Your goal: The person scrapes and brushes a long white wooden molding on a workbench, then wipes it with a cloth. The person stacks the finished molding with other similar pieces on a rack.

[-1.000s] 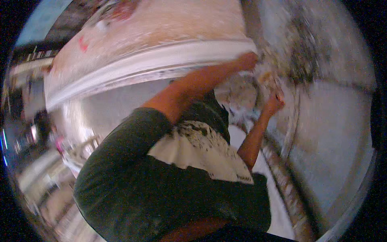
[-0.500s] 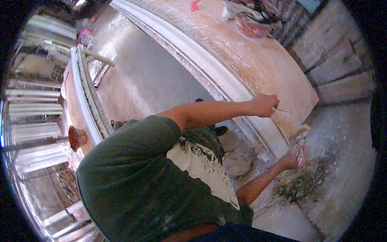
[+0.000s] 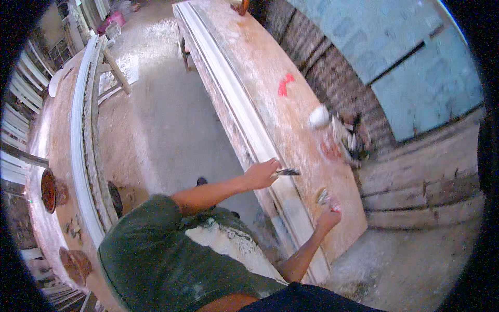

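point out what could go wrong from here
The dark tool in the left hand appears over the white moulding and might nick it. The right hand, holding a brush-like tool, could swing into the clutter farther along the table, perhaps knocking the white rounded object beside it.

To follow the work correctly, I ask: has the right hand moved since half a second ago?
Yes. Judged against the table, the right hand moved inward: from beyond its near end to over its top.
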